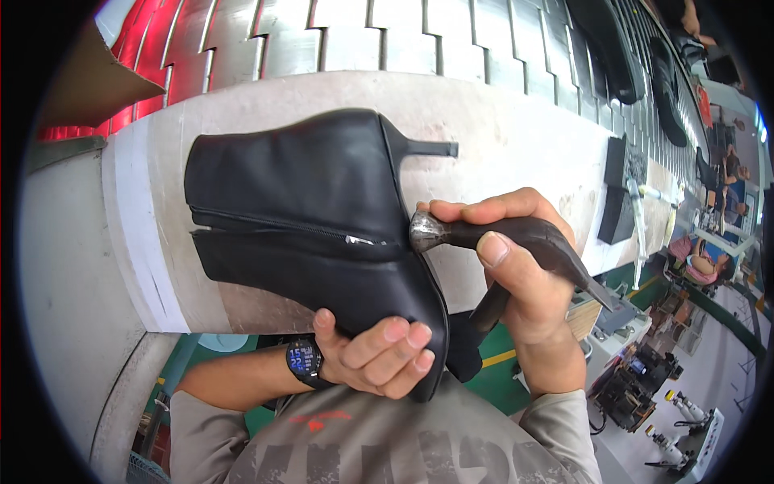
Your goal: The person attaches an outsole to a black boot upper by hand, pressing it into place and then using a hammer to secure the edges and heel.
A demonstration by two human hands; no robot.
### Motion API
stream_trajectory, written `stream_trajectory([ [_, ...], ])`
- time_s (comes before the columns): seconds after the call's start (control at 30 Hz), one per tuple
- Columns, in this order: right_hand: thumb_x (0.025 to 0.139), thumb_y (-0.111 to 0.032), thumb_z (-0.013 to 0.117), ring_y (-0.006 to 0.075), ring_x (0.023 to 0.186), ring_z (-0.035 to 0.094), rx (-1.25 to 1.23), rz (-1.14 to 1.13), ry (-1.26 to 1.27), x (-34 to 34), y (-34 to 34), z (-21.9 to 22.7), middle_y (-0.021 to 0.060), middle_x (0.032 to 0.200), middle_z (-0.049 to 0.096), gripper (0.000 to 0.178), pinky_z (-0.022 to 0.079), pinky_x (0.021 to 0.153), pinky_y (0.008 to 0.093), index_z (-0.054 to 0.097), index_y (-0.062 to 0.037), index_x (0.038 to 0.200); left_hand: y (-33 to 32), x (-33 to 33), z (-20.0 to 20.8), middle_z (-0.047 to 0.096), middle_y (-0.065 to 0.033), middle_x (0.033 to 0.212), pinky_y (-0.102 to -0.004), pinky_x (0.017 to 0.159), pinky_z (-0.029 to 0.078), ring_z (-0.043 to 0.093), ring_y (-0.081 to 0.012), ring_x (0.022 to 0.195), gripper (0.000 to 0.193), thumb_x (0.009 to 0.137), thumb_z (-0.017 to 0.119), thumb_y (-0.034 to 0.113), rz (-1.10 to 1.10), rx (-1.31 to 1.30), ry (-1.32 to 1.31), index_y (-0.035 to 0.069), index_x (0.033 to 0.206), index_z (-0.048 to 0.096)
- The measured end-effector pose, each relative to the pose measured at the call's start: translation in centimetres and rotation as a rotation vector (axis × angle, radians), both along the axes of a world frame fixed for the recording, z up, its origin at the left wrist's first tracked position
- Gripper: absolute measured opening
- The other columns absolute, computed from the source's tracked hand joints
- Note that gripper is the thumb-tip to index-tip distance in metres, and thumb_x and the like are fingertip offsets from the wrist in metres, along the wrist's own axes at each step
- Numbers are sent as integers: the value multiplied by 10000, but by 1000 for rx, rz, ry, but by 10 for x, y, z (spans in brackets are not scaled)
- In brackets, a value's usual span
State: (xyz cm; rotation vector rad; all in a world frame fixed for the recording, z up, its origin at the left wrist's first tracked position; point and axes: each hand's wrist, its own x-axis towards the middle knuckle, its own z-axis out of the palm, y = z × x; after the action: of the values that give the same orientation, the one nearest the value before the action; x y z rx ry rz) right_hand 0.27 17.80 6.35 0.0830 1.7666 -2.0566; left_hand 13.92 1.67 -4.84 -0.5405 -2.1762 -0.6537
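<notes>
A black ankle boot (pixel 298 177) with a thin high heel and a side zipper lies on its side on the pale bench top. Its toe points toward me and its shaft opening faces left. My left hand (pixel 379 355) is closed round the toe end, fingers on top. My right hand (pixel 524 258) grips a hammer (pixel 556 250) close to its head. The hammer's round steel face is at the edge of the boot's sole, just below the heel; whether they touch I cannot tell. Part of the handle shows below my right hand.
Beyond the bench (pixel 500 121) runs a slatted metal conveyor (pixel 347 48) carrying dark footwear (pixel 609 48) at the right. Black blocks (pixel 617 189) stand on the bench's right part. A brown cardboard piece (pixel 97 77) juts in at upper left. Other people are in the far right background.
</notes>
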Motion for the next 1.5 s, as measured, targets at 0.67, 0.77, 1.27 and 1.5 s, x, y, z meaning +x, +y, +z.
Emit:
stream_trajectory([
  [0.67,806,-76,712,346,1300,624,1757,262,1301,-22,97,-13,200,1295,706,355,493,1067,445,698,12,1150,-57,49,52,549,-262,1418,-493,1100,486,553,-412,1340,668,792,843,151,-67,355,-559,-10,1376,561],
  [0.77,941,-233,720,453,1336,577,718,269,650,36,41,0,303,1378,635,536,430,1171,477,601,69,1368,-60,57,58,557,-252,1414,-449,1117,485,595,-342,1318,451,1024,655,162,-76,1393,-914,-52,1393,508],
  [1.27,843,-149,818,444,1316,593,364,-201,952,65,34,-37,284,1347,643,554,485,1108,483,615,37,1324,-27,-110,123,654,-114,1358,-360,1055,533,667,-224,1181,503,1005,709,77,-288,1196,-773,-24,1451,502],
  [1.5,819,-140,808,429,1257,621,869,-384,1024,-18,136,-63,247,1260,692,386,524,1032,482,692,29,1145,18,-348,122,740,-174,1181,-332,946,569,724,-235,1038,636,768,927,138,-262,477,-496,-68,1272,598],
])
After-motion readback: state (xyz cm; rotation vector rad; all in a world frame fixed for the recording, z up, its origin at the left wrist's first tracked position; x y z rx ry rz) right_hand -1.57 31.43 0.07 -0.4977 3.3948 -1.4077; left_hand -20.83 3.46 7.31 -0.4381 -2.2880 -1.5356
